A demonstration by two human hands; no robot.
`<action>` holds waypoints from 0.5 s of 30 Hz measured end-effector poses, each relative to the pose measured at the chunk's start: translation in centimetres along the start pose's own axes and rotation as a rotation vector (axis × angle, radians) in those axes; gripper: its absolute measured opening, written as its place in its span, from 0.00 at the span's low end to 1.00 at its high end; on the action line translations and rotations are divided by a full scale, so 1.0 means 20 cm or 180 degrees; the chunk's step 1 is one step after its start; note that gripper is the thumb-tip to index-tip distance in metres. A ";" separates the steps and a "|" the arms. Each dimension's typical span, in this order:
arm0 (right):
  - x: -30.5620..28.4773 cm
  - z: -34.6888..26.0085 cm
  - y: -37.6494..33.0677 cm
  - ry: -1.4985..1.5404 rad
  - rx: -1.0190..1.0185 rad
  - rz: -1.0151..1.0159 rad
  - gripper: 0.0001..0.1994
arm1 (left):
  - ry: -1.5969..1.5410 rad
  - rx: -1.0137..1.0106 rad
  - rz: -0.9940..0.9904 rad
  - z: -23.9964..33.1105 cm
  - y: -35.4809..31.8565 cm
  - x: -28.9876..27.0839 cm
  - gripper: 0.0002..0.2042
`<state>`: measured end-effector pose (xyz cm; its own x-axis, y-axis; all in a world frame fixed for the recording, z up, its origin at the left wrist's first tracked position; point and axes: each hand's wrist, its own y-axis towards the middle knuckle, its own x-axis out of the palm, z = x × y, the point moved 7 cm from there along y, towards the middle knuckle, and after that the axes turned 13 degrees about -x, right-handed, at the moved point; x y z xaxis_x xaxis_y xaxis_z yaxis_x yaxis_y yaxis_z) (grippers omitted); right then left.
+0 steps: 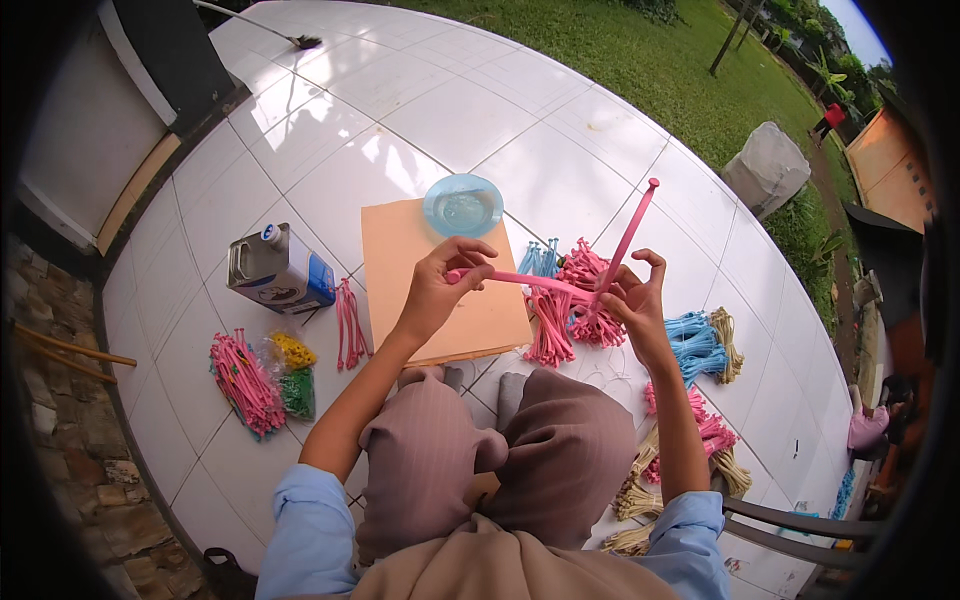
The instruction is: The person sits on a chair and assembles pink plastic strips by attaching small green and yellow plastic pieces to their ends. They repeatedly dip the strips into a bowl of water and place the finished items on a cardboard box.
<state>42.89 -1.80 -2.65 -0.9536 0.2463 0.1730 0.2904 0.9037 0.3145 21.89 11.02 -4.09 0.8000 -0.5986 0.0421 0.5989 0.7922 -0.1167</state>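
A long pink strap [540, 283] with a round knob at its end is stretched between my two hands. My left hand [447, 283] pinches one end of it over the peach board [400, 260]. The fingers of my right hand [637, 302] grip it farther along, where it bends and its other length rises to a knobbed tip. Below and beyond my right hand lie bundles of similar pink straps [550, 330], beside a small bunch of blue straps [540, 258]. A translucent blue bowl [462, 205] with clear contents sits on the board's far edge.
Left of the board stand a rectangular metal can [285, 270], loose pink straps [350, 325], a pink bundle [245, 385] and plastic bags of yellow and green pieces [297, 393]. Blue bundles [697, 345] and beige bundles [640, 495] lie at right. A broom [303, 42] rests far left.
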 end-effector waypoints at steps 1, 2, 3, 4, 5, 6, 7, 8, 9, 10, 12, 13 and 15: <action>0.05 -0.15 0.02 -0.0123 -0.0283 -0.0114 0.30 | -0.0040 0.0067 0.0000 0.10 -0.03 -0.04 0.18; 0.12 -0.28 0.03 -0.0173 -0.0425 -0.0220 0.29 | -0.0379 0.0451 0.0368 0.20 -0.07 -0.08 0.22; 0.18 -0.38 0.03 -0.0209 -0.0537 -0.0173 0.29 | -0.0746 0.0813 0.0728 0.27 -0.13 -0.11 0.25; 0.27 -0.48 0.05 -0.0236 -0.0647 -0.0137 0.29 | -0.1121 0.1181 0.1086 0.35 -0.20 -0.15 0.29; 0.36 -0.56 0.07 -0.0189 -0.0814 -0.0154 0.29 | -0.1096 0.1148 0.1130 0.38 -0.25 -0.16 0.30; 0.44 -0.63 0.08 -0.0108 -0.0880 -0.0197 0.30 | -0.1088 0.1186 0.1180 0.41 -0.32 -0.14 0.29; 0.52 -0.69 0.09 -0.0021 -0.0979 -0.0135 0.30 | -0.1081 0.1226 0.1237 0.45 -0.37 -0.10 0.28; 0.64 -0.72 0.12 0.0160 -0.1064 -0.0133 0.30 | -0.1017 0.1279 0.1386 0.47 -0.46 -0.13 0.27; 0.74 -0.74 0.15 0.0225 -0.1164 -0.0116 0.31 | -0.0354 0.1481 0.0982 0.52 -0.50 -0.11 0.26; 0.88 -0.78 0.16 0.0576 -0.1145 -0.0188 0.32 | -0.0143 0.1457 0.0517 0.56 -0.54 -0.09 0.25; 1.09 -0.77 0.21 0.0896 -0.1164 -0.0219 0.32 | 0.0089 0.1370 0.0150 0.62 -0.64 -0.08 0.20; 1.19 -0.76 0.24 0.1016 -0.1201 -0.0193 0.32 | 0.0245 0.1426 0.0319 0.66 -0.68 -0.15 0.17; 1.35 -0.73 0.27 0.1530 -0.0883 -0.0197 0.33 | -0.0215 0.1793 0.0802 0.72 -0.74 -0.31 0.11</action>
<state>19.84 4.66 17.40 -0.8451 -0.0504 0.5323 0.3070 0.7694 0.5602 8.55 4.76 11.73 0.9088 -0.3907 0.1464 0.3038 0.8602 0.4096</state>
